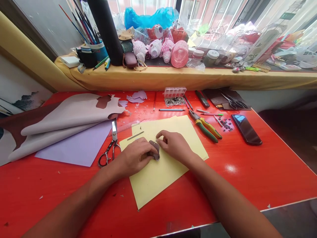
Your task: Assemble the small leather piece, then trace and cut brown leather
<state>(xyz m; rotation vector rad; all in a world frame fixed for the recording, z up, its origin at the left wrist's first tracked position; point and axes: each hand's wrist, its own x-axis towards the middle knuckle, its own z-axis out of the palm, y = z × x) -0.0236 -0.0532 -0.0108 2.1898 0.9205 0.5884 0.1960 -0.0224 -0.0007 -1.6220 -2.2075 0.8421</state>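
Observation:
My left hand (pixel 135 155) is closed on a small grey-brown piece (pixel 155 148), apparently leather, with small metal fittings near its lower edge. The fingers cover part of it. Just to the right, my right hand (pixel 174 145) has thumb and forefinger brought together over a tiny shiny bit, too small to name. Both hands are above sheets of yellow paper (pixel 158 185). A thin metal rod (pixel 135 136) lies on the paper beyond my left hand. Pliers (pixel 204 125) with green and yellow handles rest at the paper's right edge, and scissors (pixel 112 142) at its left.
Large leather pieces (pixel 66 112) lie over purple paper (pixel 79 145) on the left. A clear compartment box (pixel 174 96) of metal fittings stands at the back. Small dark fittings (pixel 226 125) and a phone (pixel 246 129) lie on the right of the red table (pixel 247 185).

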